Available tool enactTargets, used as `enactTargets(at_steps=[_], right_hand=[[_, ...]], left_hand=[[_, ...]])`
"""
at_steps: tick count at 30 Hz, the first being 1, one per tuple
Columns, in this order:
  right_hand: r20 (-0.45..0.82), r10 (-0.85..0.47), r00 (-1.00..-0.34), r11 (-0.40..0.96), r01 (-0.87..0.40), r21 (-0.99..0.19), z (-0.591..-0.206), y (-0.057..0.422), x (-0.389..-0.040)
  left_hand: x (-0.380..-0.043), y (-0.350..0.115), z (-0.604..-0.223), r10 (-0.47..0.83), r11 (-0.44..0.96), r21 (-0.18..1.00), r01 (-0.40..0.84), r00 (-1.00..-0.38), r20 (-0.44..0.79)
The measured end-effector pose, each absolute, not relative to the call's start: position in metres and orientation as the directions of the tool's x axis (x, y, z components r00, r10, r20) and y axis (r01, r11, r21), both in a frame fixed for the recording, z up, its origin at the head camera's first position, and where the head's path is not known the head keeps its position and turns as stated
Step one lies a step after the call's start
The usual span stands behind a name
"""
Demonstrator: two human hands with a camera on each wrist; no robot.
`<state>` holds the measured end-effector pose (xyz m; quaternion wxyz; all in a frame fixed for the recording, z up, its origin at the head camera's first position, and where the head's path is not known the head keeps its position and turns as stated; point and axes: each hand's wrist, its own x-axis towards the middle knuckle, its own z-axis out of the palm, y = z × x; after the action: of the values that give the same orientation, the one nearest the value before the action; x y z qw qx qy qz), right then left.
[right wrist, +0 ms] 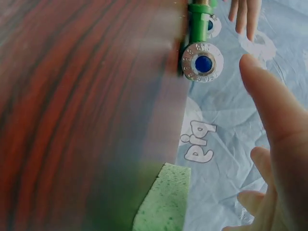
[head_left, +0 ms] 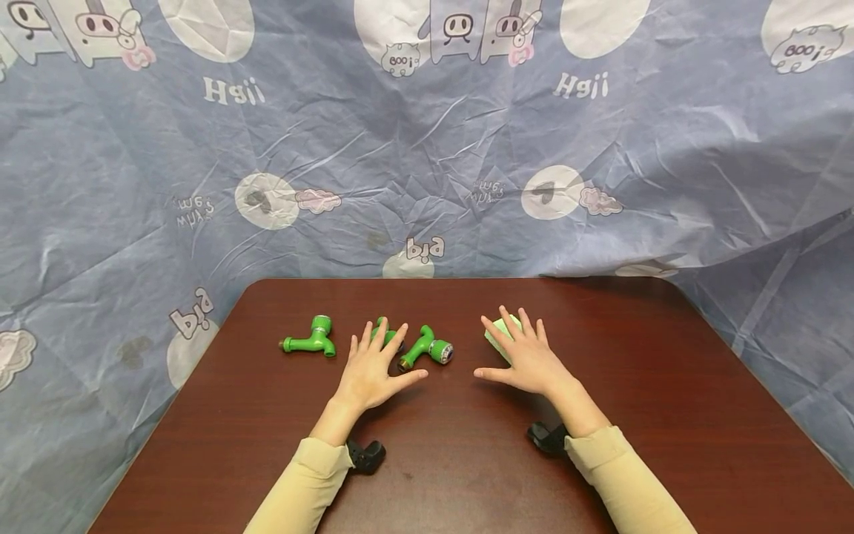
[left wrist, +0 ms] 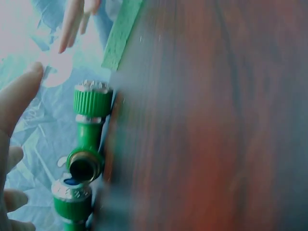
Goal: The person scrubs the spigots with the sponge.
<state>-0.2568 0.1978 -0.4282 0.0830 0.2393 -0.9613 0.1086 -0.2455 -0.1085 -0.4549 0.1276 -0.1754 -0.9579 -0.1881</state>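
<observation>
My left hand is spread over the table, fingers straight, with nothing in it. Beneath and beyond its fingers lies a green faucet, partly hidden. A second green faucet lies just right of those fingertips; its brass-coloured threaded end points toward me. Farther left is a third green faucet, with its ribbed knob away from me. My right hand is likewise spread and holds nothing. Its fingers partly cover a light green sponge-like block. In the right wrist view, the block stands apart from the thumb.
The dark reddish-brown table has a far edge close to a wrinkled blue-grey printed cloth, which hangs behind and at both sides. Black wrist devices are strapped under both forearms.
</observation>
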Motion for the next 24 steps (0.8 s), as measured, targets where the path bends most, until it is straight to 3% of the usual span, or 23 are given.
enactTargets(at_steps=[5,9,13,19,24], right_hand=[[0.295,-0.362,-0.884,0.858,-0.44,-0.266,-0.438,0.202,-0.262],[0.411,-0.269,-0.871,0.826,-0.428,-0.368,-0.445,0.207,-0.265],[0.468,-0.173,-0.866,0.779,-0.411,-0.473,-0.452,0.212,-0.268],[0.447,-0.088,-0.89,0.734,-0.361,-0.576,-0.467,0.219,-0.272],[0.414,-0.054,-0.909,0.722,-0.322,-0.613,-0.474,0.22,-0.274]], left_hand=[[-0.245,-0.102,-0.467,0.169,0.802,0.453,0.39,-0.874,0.455],[-0.245,-0.096,-0.476,0.032,0.726,0.539,0.427,-0.804,0.593],[-0.243,-0.093,-0.481,-0.049,0.696,0.572,0.434,-0.766,0.641],[-0.241,-0.093,-0.484,-0.054,0.668,0.641,0.377,-0.835,0.547],[-0.241,-0.094,-0.488,-0.001,0.705,0.62,0.345,-0.874,0.487]])
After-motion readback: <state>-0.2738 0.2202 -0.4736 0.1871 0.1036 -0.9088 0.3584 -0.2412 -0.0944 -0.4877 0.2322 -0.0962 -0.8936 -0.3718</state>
